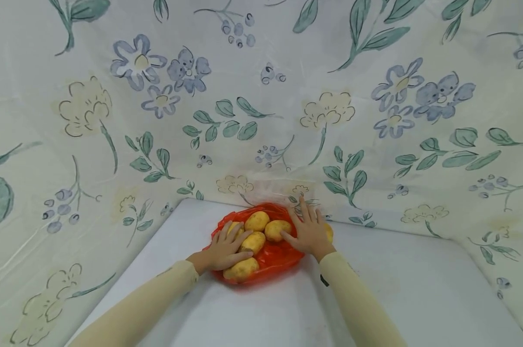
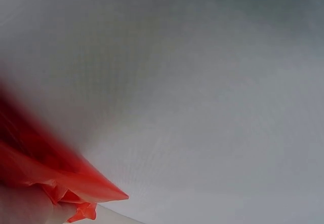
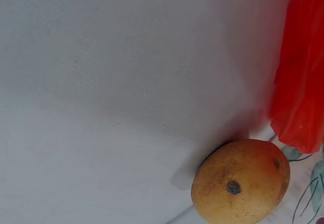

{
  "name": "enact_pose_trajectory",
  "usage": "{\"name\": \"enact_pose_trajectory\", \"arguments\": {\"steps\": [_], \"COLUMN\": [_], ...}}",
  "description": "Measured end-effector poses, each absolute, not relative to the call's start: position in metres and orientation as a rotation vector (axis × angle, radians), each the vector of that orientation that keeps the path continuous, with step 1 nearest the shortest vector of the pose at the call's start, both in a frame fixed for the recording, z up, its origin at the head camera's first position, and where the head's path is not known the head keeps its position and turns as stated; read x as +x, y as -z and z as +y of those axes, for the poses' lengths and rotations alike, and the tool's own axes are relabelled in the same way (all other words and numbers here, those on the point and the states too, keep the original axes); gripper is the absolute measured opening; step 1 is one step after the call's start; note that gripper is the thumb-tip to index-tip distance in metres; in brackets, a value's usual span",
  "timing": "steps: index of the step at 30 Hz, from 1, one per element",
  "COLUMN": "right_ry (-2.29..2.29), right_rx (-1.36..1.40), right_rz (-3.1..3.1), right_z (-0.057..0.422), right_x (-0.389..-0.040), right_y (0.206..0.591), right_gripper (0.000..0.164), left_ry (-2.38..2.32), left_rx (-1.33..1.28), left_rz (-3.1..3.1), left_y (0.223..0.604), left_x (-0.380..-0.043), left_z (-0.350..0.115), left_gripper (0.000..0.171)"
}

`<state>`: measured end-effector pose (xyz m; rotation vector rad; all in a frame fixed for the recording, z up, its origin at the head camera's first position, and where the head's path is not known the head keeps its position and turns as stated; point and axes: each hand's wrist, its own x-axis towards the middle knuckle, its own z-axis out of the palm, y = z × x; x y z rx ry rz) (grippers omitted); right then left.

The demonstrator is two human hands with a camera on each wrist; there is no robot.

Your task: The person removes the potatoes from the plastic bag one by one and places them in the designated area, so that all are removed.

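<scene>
While left hand [image 1: 220, 251] and right hand [image 1: 310, 236] lie spread, five visible potatoes [image 1: 256, 221] sit in red plastic bag [image 1: 279, 259], one loose potato [image 3: 240, 183] outside.

Floral sheeting [image 1: 266, 101] stands behind a white tabletop [image 1: 253, 315].

Floral backdrop [image 1: 283, 115], perhaps fabric, behind white tabletop [image 1: 400, 279]

The left wrist view crops the red bag [image 2: 61, 171].
</scene>
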<state>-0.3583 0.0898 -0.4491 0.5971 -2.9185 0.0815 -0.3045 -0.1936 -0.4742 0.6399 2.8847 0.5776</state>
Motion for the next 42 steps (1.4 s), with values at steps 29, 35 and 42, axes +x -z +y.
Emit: {"name": "enact_pose_trajectory", "arguments": {"steps": [29, 35, 42], "right_ry": [-0.032, -0.056, -0.104], "right_rx": [0.696, 0.729, 0.783], "right_rz": [-2.886, -2.878, -2.867], "right_z": [0.074, 0.068, 0.062], "right_x": [-0.355, -0.356, -0.358], "right_y": [0.453, 0.459, 0.466], "right_gripper": [0.085, 0.085, 0.084], "left_ry": [-0.565, -0.567, -0.59], "left_rx": [0.596, 0.584, 0.585], "left_rz": [2.858, 2.859, 2.854], "left_y": [0.474, 0.476, 0.475], "left_x": [-0.306, -0.306, -0.304], "left_z": [-0.194, -0.195, -0.194], "left_gripper": [0.077, 0.077, 0.076]}}
